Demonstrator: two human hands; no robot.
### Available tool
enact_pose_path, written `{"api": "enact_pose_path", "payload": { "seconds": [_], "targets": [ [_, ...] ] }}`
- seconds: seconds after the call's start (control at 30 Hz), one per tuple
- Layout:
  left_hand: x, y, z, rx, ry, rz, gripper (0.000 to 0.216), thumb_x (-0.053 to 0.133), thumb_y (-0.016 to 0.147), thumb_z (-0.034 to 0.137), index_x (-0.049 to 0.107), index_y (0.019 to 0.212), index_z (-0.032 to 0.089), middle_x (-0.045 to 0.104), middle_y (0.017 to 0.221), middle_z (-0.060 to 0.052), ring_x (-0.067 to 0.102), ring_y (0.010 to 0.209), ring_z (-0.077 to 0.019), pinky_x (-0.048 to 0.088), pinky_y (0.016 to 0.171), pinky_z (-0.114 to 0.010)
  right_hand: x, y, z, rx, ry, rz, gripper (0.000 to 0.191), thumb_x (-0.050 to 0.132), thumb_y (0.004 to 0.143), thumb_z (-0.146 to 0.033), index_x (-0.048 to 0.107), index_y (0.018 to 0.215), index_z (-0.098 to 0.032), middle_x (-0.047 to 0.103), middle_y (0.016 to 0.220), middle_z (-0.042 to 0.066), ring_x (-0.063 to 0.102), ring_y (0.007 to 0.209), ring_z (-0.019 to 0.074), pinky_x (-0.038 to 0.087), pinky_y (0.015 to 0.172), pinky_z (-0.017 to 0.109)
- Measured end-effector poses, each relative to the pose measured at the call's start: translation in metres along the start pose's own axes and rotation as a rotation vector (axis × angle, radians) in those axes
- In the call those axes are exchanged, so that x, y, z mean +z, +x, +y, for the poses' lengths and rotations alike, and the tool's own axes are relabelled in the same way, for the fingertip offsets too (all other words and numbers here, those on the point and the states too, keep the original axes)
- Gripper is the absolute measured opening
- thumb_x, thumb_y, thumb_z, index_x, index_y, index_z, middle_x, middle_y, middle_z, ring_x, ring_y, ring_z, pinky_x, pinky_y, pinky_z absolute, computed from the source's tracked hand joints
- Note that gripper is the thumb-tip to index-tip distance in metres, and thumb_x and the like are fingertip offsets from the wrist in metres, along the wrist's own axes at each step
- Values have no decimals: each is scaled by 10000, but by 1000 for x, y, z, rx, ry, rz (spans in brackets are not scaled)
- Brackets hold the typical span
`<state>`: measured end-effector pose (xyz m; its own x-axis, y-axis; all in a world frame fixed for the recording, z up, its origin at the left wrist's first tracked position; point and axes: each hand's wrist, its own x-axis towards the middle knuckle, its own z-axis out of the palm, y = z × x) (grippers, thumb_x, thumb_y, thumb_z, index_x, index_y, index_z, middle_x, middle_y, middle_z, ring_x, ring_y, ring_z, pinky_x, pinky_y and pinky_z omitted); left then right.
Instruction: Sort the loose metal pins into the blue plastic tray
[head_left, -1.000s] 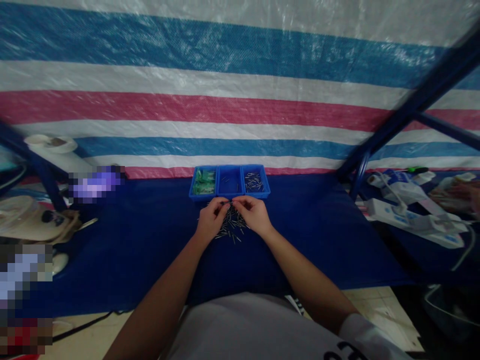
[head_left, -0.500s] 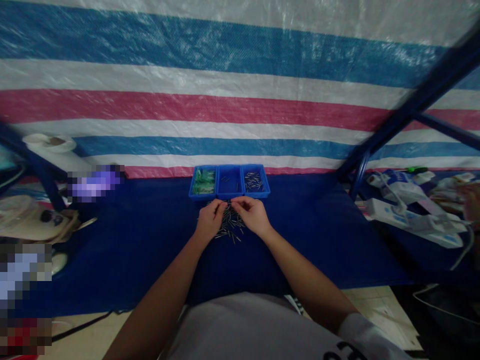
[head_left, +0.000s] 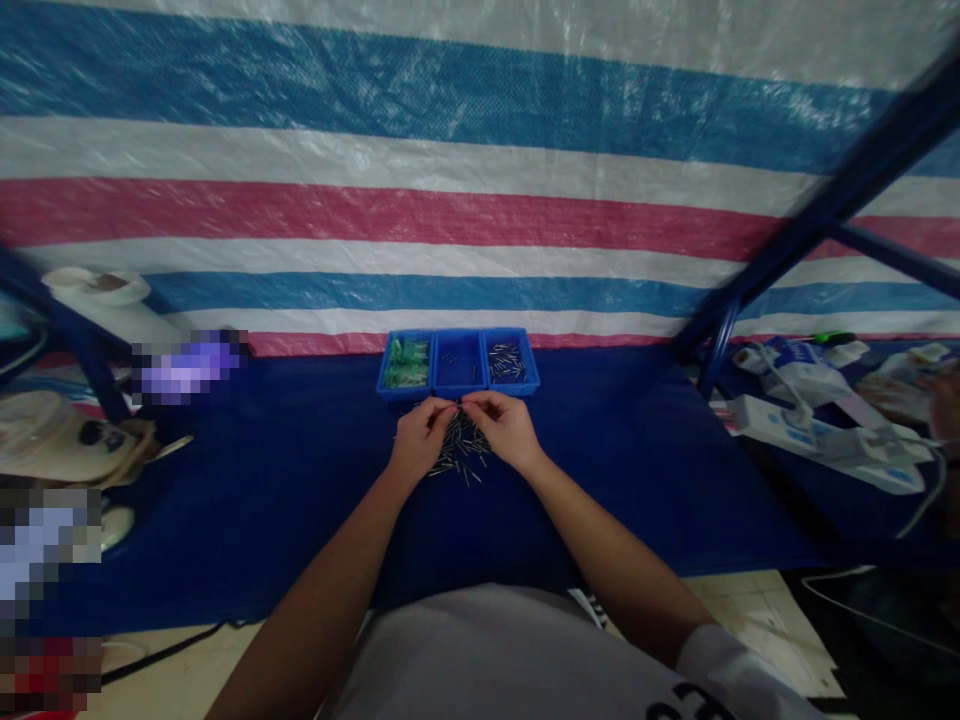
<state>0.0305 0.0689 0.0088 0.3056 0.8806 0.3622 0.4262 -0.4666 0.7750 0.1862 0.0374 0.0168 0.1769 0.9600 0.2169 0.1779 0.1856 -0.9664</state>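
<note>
My left hand (head_left: 418,438) and my right hand (head_left: 511,428) are close together in front of a blue three-part tray (head_left: 459,392). Thumb and forefinger of each are pinched, their tips almost meeting; whatever is between them is too small to make out. Below and between the hands spreads a pile of thin, dark metal pins (head_left: 463,458), partly hidden by my fingers. In the tray's left compartment are green-and-clear packets (head_left: 407,365). A few thin pins lie in the middle one, and many loose metal pins (head_left: 508,364) fill the right one.
The tray and pile rest on a dark blue tabletop (head_left: 637,460). At right are a white power strip (head_left: 817,445) with cables and assorted packets. A white roll (head_left: 112,300) and a plastic tub (head_left: 37,430) stand at left. Behind hangs a striped tarp (head_left: 480,220) beside a blue metal frame (head_left: 787,240).
Almost nothing differs. Both hands stay pinched at the same spot above the pile, with only a tiny shift of the view.
</note>
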Motion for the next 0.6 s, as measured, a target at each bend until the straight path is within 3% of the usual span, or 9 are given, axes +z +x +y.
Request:
{"api": "enact_pose_path", "payload": {
  "seconds": [0.3,0.6],
  "targets": [
    [-1,-1,-3,-18,24,-50,299,418,922,387,617,840,179,567,573,35,535,529,-107,393,549,-216,1,-1,-2,1,-11,-19,163,641,774,-298,716,873,-191,730,830,50,669,721,174,529,678,289],
    [4,-1,-3,-30,-22,-13,207,533,864,365,630,923,191,528,549,56,488,488,-89,370,508,-200,1,0,1,-2,-1,-11,177,634,779,-315,716,875,-190,729,827,50,667,719,173,533,681,291]
  ]
}}
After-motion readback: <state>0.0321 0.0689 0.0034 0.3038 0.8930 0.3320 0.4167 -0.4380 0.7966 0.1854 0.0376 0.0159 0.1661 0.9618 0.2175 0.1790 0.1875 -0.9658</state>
